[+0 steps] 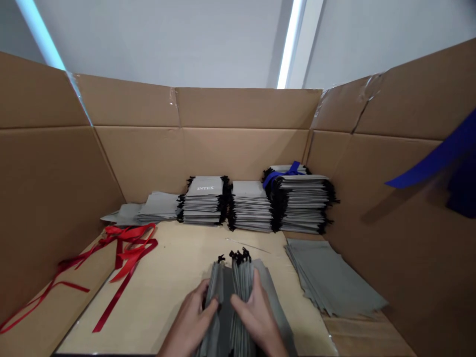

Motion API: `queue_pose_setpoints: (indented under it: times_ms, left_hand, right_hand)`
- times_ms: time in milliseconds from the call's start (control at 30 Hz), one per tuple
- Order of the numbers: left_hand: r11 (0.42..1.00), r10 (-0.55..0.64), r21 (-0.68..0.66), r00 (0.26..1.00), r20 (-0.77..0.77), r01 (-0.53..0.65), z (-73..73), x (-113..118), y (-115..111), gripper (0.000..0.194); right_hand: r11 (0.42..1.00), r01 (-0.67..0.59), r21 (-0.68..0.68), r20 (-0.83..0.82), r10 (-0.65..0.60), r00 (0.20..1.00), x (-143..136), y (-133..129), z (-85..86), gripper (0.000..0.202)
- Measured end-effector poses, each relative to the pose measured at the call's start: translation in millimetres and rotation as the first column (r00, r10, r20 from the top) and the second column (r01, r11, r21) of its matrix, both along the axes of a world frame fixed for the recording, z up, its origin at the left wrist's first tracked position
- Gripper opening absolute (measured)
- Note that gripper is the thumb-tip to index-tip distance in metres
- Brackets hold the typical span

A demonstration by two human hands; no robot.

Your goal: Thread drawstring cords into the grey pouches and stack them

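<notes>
Toward the left of the pale board (167, 277), red ribbon (130, 254) lies in loose loops, with flat grey fabric pieces (159, 206) behind it near the cardboard wall (141, 158). Closer to the middle, the left hand (191, 315) is closed on a thinner section of grey pouches (215, 282), its thumb on the inner side; a light, even pinch should hold these layers upright without creasing them. Behind stands the INTEX-marked pouch stack (205, 196), beside a plainer stack (249, 206).

Across a narrow gap, the right hand (259, 310) grips a thicker section of pouches (242, 280), thumb over the inner side and fingers outside. Its black cord ends (241, 255) sit uneven at the far end; levelling them and pressing from both sides would likely stop inner pouches slipping. A thin, needle-like rod (248, 245) lies just beyond the cords, so fingertips are best clear of its ends.

Farther right rise taller pouch stacks (305, 203) with a blue ribbon (284, 174) around one, then fanned grey fabric sheets (334, 277) and a blue strip (427, 163) by the right wall.
</notes>
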State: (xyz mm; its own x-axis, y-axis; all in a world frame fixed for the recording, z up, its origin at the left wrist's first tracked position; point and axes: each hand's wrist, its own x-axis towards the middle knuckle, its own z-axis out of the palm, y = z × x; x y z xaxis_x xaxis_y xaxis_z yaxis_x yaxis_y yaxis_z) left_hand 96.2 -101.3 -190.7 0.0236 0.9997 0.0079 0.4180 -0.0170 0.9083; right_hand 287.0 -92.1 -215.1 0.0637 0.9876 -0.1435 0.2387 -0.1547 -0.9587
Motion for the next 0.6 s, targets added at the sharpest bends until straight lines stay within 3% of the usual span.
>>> queue_pose_setpoints:
  times_ms: [133, 233, 333, 467, 600]
  left_hand:
    - [0.991, 0.119, -0.072, 0.992, 0.036, -0.116, -10.0, 2.8, -1.4, 0.051]
    - [0.972, 0.175, -0.17, 0.983, 0.059, -0.163, -6.0, -0.7, 0.1, 0.06]
    - [0.981, 0.097, -0.18, 0.986, 0.136, -0.072, 8.3, 1.0, 4.8, 0.07]
    - [0.973, -0.091, -0.175, 0.947, 0.309, 0.151, 23.5, 8.7, 12.3, 0.09]
    - [0.975, -0.148, -0.106, 0.925, 0.35, 0.196, 18.0, 8.6, 18.6, 0.091]
  right_hand:
    - [0.997, -0.075, 0.03, 0.029, 0.074, 0.997, -19.8, -1.1, 15.1, 0.089]
    - [0.996, -0.086, 0.024, -0.079, 0.088, 0.993, -22.7, -1.8, 15.7, 0.077]
    - [0.997, -0.065, -0.051, -0.17, 0.056, 0.984, -23.2, -2.9, 0.7, 0.087]
    - [0.99, -0.078, -0.114, -0.223, 0.051, 0.973, -27.4, -5.3, -23.5, 0.098]
    - [0.985, -0.17, -0.042, -0.288, 0.151, 0.946, -25.7, -8.1, -18.0, 0.098]
